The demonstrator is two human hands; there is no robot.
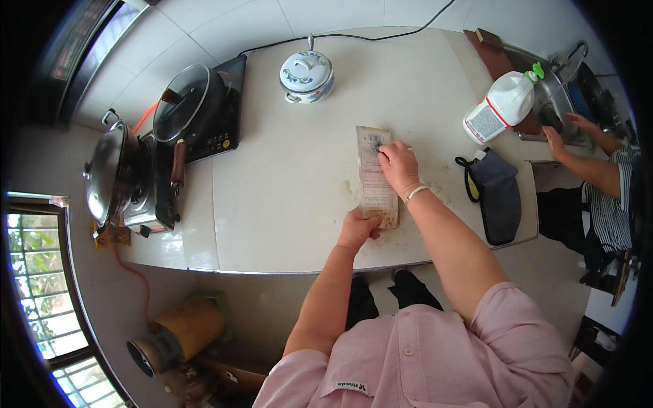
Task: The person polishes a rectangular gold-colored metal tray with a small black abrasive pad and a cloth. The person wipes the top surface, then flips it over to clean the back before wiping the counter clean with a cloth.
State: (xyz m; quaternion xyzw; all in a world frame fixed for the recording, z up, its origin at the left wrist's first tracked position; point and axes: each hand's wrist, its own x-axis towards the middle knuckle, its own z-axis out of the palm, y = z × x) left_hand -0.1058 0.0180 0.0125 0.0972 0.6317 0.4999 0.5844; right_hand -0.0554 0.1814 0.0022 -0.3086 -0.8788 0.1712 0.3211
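Note:
A long, flat, stained cardboard package (375, 176) with printed text and a barcode lies lengthwise before me on the pale counter. Its near end is gripped by my left hand (358, 228), thumb on top near rust-brown stains. My right hand (399, 164), with a bangle at the wrist, has curled fingers against the upper right part of the package. Beside those fingertips is a dark patch on the print; whether they pinch something small cannot be seen.
At left stand a lidded pan (186, 109) on an induction cooker (232, 102) and a wok (109, 171) on a gas stove (153, 209). An enamel pot (306, 76), pump bottle (502, 104) and dark pouch (495, 196) share the counter (280, 194). Another person's hands (556, 140) are by the sink (561, 102).

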